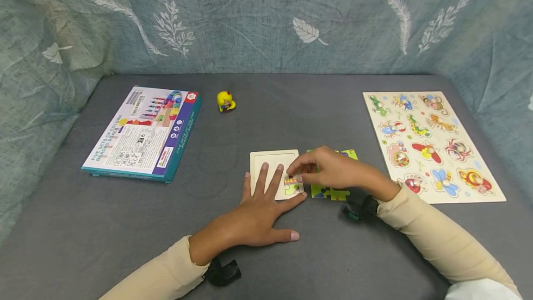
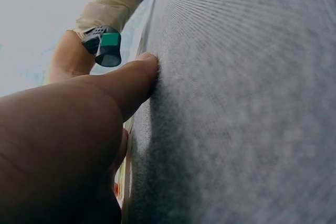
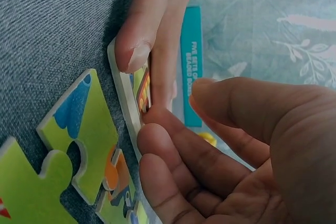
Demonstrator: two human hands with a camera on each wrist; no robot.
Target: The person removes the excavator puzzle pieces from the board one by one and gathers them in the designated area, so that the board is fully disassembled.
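A small square wooden puzzle tray [image 1: 275, 153] lies on the grey table. My left hand [image 1: 260, 216] rests flat across it, fingers spread, thumb on the cloth. Inside the tray's lower right corner sits a green jigsaw piece [image 1: 292, 189] with a red and yellow pattern. My right hand [image 1: 333, 168] touches this piece with its fingertips; in the right wrist view its thumb stands apart from the loosely bent fingers, nothing between them. Several green jigsaw pieces [image 3: 94, 135] lie right of the tray, partly under the right hand. The left wrist view shows mostly thumb and cloth.
A beaded-boxes carton [image 1: 141, 133] lies at the left. Behind the tray stands a small yellow-haired figurine [image 1: 225, 101]. An insect peg-puzzle board [image 1: 433, 147] lies at the right, near the right forearm. A leaf-patterned curtain [image 1: 266, 22] hangs behind the table.
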